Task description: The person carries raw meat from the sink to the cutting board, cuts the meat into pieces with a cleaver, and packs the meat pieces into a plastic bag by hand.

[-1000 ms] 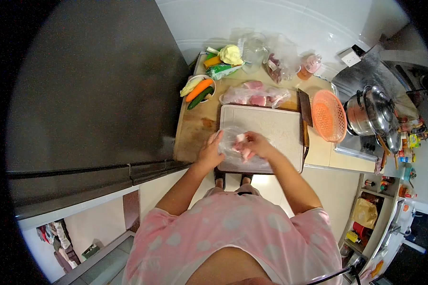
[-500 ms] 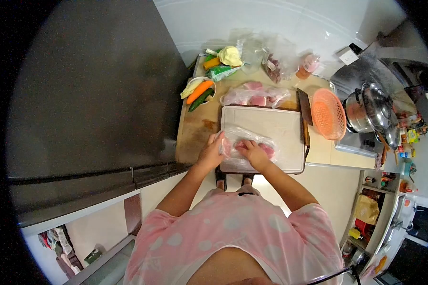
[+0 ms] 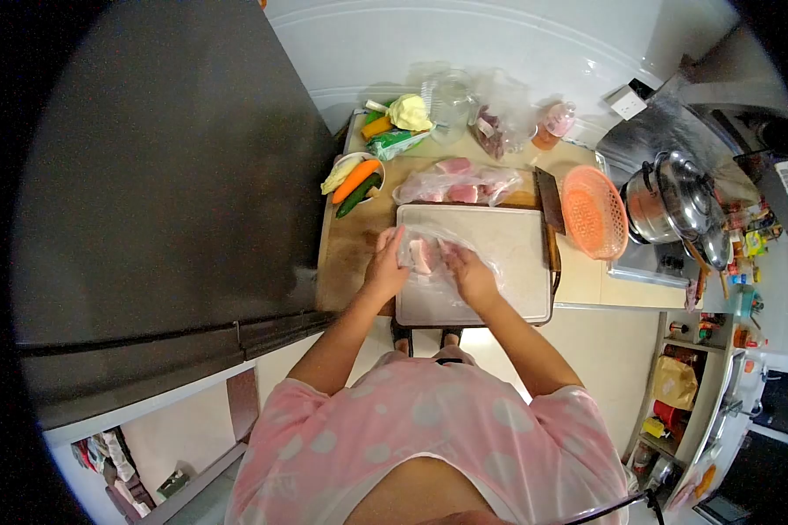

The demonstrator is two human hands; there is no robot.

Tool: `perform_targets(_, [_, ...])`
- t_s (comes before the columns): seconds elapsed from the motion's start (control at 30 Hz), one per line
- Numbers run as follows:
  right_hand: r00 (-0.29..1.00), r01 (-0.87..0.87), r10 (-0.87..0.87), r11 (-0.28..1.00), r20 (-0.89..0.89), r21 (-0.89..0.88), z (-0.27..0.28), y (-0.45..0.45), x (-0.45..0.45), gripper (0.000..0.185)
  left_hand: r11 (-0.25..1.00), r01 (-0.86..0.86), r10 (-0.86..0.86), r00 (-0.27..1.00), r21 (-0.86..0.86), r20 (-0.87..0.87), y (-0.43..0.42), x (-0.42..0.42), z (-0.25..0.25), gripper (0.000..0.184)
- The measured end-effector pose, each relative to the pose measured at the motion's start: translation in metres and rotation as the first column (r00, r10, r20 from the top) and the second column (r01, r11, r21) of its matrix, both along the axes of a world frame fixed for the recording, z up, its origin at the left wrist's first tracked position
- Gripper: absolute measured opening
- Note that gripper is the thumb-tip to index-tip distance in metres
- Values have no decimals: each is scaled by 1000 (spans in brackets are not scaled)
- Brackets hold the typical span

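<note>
A clear plastic bag [image 3: 442, 234] with a piece of pale pink meat [image 3: 421, 256] in it is held over the white cutting board [image 3: 517, 254]. My left hand [image 3: 386, 264] grips the bag's left side, its thumb toward the meat. From the right, my right hand [image 3: 474, 276] has its fingers closed on the bag; whether meat lies under those fingers is hidden. Just behind the board rests a second plastic bag of meat [image 3: 460, 185]. A cleaver [image 3: 548, 199] lies along the board's right edge.
Left of the board is a bowl with a carrot [image 3: 356, 181] and a cucumber [image 3: 359, 202]. Along the wall stand a glass jar [image 3: 452, 114] and a bagged dark red item [image 3: 490, 131]. An orange basket [image 3: 594, 214] and a steel pot [image 3: 657, 206] are on the right.
My right hand has shifted from over the red meat to the bag's right side. The bag is drawn up between both hands, and the meat on its right no longer shows. The view moved slightly.
</note>
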State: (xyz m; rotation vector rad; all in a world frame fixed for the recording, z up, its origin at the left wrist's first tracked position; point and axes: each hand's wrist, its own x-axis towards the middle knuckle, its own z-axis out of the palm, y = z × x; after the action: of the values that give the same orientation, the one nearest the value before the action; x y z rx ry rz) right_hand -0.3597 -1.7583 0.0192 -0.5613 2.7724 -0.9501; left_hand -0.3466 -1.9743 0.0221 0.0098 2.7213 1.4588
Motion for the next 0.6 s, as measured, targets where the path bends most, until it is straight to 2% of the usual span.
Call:
perform_targets(0.03, [998, 40, -41, 999, 47, 15, 4, -1, 9, 36, 1000, -6, 6, 1000, -9, 2, -2, -1, -2, 78])
perform_targets(0.07, [977, -88, 140, 951, -159, 295, -13, 0, 19, 33, 999, 3, -7, 995, -34, -96, -3, -2, -7, 78])
perform_targets(0.17, [875, -250, 306, 949, -375, 191, -60, 4, 26, 40, 999, 39, -39, 999, 26, -2, 2, -3, 15, 77])
perform_targets(0.27, [960, -161, 161, 987, -231, 18, -39, 26, 18, 35, 999, 49, -50, 998, -21, -42, 7, -3, 11, 75])
perform_targets(0.3, [964, -11, 0, 999, -266, -38, -20, 32, 17, 33, 998, 55, -56, 997, -25, -57, 8, -4, 8, 73])
perform_targets(0.37, [897, 280, -318, 946, -307, -162, 14, 43, 15, 28, 997, 67, -70, 994, -35, -86, 5, -5, 1, 70])
perform_targets(0.47, [875, 433, -446, 895, -187, -109, -43, 74, 5, 26, 992, -12, 13, 1000, 127, -8, 2, -5, -2, 61])
perform_targets(0.5, [891, 437, -448, 891, -75, -125, -56, 84, 0, 24, 992, -20, 22, 1000, 123, -20, -1, -6, -4, 59])
perform_targets(0.57, [891, 449, -428, 880, 151, -154, -72, 98, -5, 21, 993, -34, 39, 998, 116, -44, -5, -7, -8, 54])
perform_targets(0.6, [870, 492, -480, 842, 111, -221, -50, 95, -2, 18, 993, -31, 36, 998, 110, -45, -5, -7, -10, 53])
